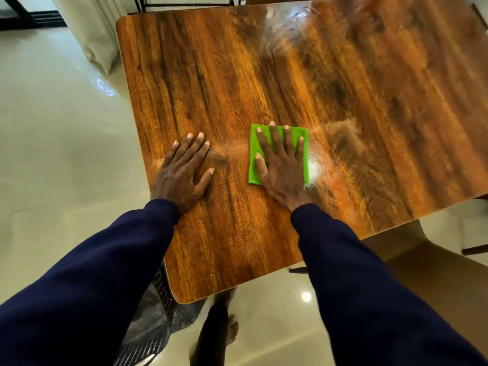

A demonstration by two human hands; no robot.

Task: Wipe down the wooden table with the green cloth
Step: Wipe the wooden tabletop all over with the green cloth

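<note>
A glossy wooden table (303, 75) fills the middle of the view. A folded green cloth (254, 167) lies flat on its near half. My right hand (282, 165) presses down on the cloth with straight, spread fingers, covering most of it. To the left of the cloth, my left hand (182, 170) rests flat on the bare wood, fingers straight and spread. Both arms wear dark blue sleeves.
A pale tiled floor (52, 154) surrounds the table. A dark mesh chair (150, 326) stands under the table's near left corner. A cream curtain (95, 35) hangs at the far left. A black metal frame (184, 2) stands beyond the far edge.
</note>
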